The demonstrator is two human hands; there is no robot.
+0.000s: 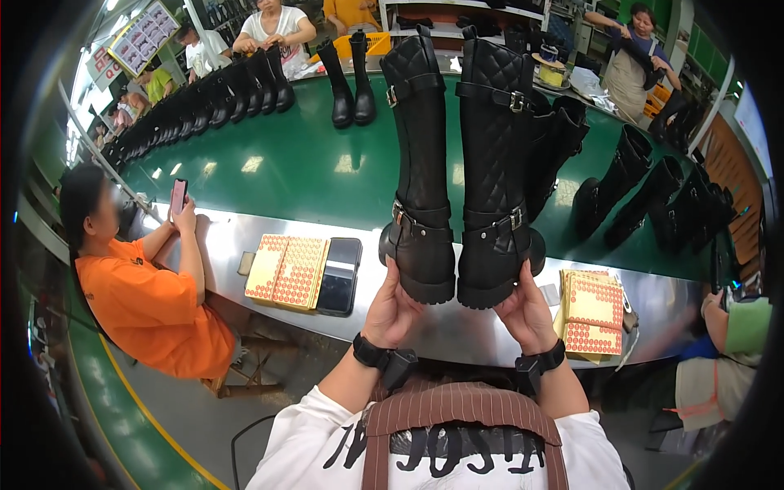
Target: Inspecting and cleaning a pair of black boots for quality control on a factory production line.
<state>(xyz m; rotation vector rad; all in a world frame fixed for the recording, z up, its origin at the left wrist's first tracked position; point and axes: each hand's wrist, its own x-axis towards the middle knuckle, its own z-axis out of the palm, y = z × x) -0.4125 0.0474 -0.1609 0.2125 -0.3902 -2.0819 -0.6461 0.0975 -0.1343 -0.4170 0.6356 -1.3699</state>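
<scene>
Two tall black boots with quilted shafts and buckled straps stand upright before me, side by side. My left hand (394,309) grips the left boot (421,163) low at its heel, thumb up along the side. The right boot (495,155) is held the same way by my right hand (525,308). Their lugged soles face down over the steel edge of the bench, and the heels point toward me. Whether the soles rest on the metal I cannot tell. My palms and some fingers are partly hidden beneath the boots.
A green work surface (302,180) runs behind a steel ledge (408,331). Left on the ledge lie a sticker-sheet stack (287,271) and a black phone (339,276); right, another sheet stack (594,314). More black boots (616,180) stand around. A person in orange (155,294) sits at left holding a phone.
</scene>
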